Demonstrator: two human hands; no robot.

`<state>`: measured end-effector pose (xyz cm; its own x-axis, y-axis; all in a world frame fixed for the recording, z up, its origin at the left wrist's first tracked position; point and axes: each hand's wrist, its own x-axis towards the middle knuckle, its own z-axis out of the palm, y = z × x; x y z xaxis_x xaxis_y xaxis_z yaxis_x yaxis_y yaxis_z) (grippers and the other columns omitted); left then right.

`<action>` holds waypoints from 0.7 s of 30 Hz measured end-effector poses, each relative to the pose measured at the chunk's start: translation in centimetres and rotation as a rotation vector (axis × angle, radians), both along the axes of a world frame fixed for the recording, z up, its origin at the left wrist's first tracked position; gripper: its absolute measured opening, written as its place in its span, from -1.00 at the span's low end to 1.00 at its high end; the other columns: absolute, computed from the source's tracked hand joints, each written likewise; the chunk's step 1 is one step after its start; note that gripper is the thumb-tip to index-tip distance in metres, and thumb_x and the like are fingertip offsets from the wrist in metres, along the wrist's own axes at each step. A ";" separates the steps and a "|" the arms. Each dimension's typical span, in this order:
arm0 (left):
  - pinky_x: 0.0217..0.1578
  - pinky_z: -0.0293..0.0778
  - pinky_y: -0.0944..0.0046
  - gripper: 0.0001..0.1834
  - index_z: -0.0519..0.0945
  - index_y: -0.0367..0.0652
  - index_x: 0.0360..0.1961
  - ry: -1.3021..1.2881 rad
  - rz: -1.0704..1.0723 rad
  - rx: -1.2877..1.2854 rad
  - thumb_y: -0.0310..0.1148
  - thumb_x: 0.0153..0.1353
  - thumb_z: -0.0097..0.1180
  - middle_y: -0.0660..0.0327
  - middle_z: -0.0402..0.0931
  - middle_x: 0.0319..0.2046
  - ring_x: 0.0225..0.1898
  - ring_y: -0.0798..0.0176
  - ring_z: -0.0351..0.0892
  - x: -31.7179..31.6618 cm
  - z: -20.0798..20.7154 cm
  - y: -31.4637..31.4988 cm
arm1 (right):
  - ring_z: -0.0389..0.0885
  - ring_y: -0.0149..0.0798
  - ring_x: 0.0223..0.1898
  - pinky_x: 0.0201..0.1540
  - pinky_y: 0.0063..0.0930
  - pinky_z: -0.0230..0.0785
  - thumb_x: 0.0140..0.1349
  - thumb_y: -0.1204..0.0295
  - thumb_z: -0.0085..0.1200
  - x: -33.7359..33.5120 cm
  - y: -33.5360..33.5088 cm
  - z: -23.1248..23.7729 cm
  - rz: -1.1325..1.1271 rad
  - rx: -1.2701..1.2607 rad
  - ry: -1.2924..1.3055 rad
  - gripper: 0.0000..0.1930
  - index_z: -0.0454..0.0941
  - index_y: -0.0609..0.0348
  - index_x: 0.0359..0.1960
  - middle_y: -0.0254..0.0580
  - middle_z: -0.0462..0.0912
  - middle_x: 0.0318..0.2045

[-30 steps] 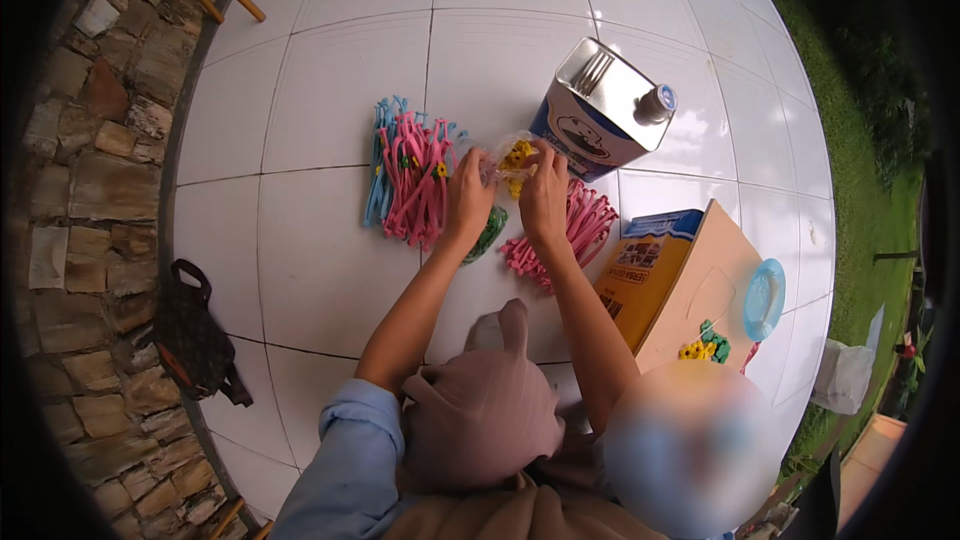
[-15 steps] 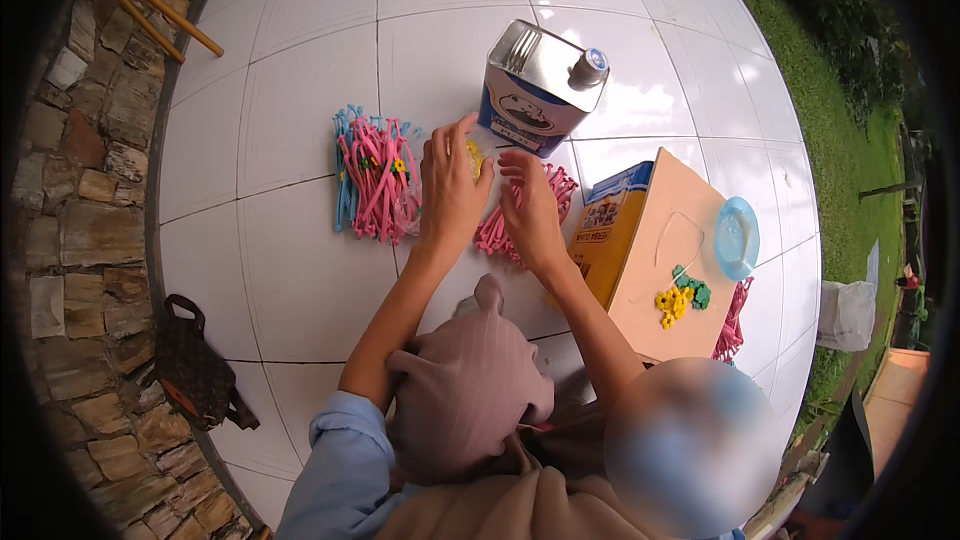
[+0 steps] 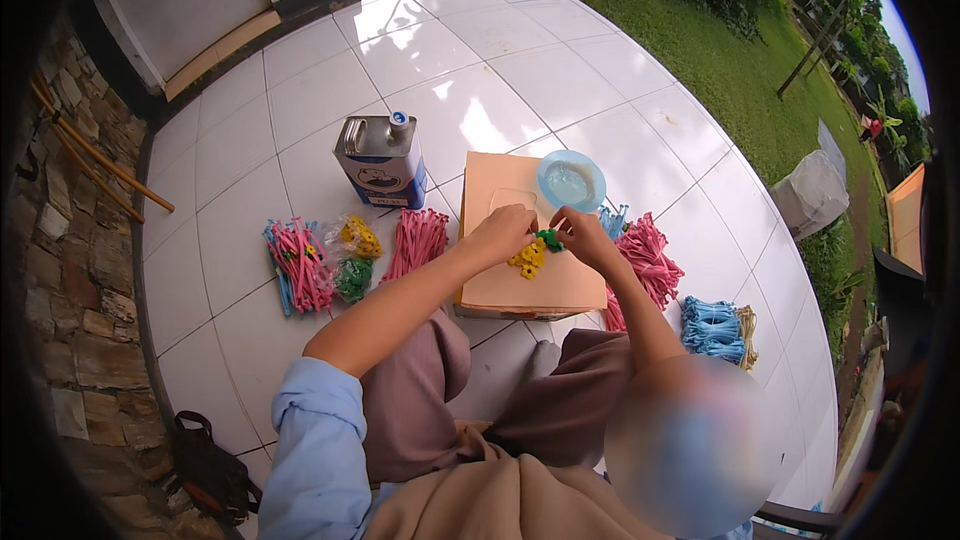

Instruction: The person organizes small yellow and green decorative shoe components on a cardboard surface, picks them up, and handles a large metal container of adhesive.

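Note:
Both hands are over the peach-coloured top of a box (image 3: 485,172). My left hand (image 3: 508,228) has its fingers closed in a pinch beside a thin clear thread (image 3: 510,191); what is in the fingertips is too small to tell. My right hand (image 3: 584,235) is closed too, its fingertips at the small green flower-shaped pieces (image 3: 549,239), and what they grip cannot be made out. Small yellow flower-shaped pieces (image 3: 528,258) lie just nearer to me. Behind the right hand sits a light blue bowl (image 3: 572,180), partly over the box's far right corner.
A metal tin (image 3: 380,162) stands at the back left. Pink strips (image 3: 417,240), a pink and blue bundle (image 3: 300,265) and clear bags of yellow (image 3: 360,237) and green pieces (image 3: 353,279) lie left of the box. More pink (image 3: 648,265) and blue bundles (image 3: 713,328) lie right.
The view has swung, bringing the box to the middle. Both hands have left the clear bag by the tin and moved right to the box top, where their fingers have closed.

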<state>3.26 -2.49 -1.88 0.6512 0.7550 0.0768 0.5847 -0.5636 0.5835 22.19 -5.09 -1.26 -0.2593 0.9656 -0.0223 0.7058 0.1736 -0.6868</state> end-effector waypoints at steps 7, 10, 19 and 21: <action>-0.27 0.43 0.16 -0.77 0.50 -0.23 -0.46 0.114 0.142 -0.007 -0.33 -0.09 0.25 0.11 0.50 -0.42 -0.31 0.07 0.52 2.3 -1.8 -0.2 | 0.44 -0.15 -0.23 -0.17 -0.32 0.32 -0.01 0.52 0.08 2.2 1.3 -0.6 -0.216 0.341 -0.097 -0.77 0.48 0.18 -0.25 -0.17 0.53 -0.37; -0.29 0.43 0.17 -0.76 0.48 -0.23 -0.50 0.084 0.162 -0.111 -0.36 -0.14 0.28 0.11 0.51 -0.44 -0.33 0.06 0.54 2.6 -1.5 0.0 | 0.36 -0.12 -0.07 -0.06 -0.25 0.24 -0.08 0.48 0.15 2.4 1.1 -1.3 -0.145 0.473 -0.234 -0.69 0.47 0.11 -0.21 -0.24 0.50 -0.27; -0.36 0.50 0.35 -0.77 0.57 -0.22 -0.44 -0.182 0.218 -0.305 -0.43 -0.18 0.31 0.16 0.59 -0.54 -0.46 0.32 0.60 1.7 -0.6 3.0 | 0.37 -0.16 -0.08 0.00 -0.25 0.16 -0.09 0.60 0.03 1.8 2.2 -2.5 0.049 0.532 -0.390 -0.55 0.35 0.11 -0.05 -0.21 0.49 -0.29; -0.36 0.50 0.37 -0.77 0.59 -0.22 -0.43 -0.181 0.228 -0.444 -0.42 -0.17 0.31 0.17 0.59 -0.53 -0.45 0.32 0.60 0.9 -0.9 3.7 | 0.38 -0.18 -0.10 0.00 -0.25 0.16 -0.07 0.63 -0.01 1.9 2.1 -2.6 0.071 0.525 -0.367 -0.54 0.33 0.12 -0.03 -0.20 0.49 -0.31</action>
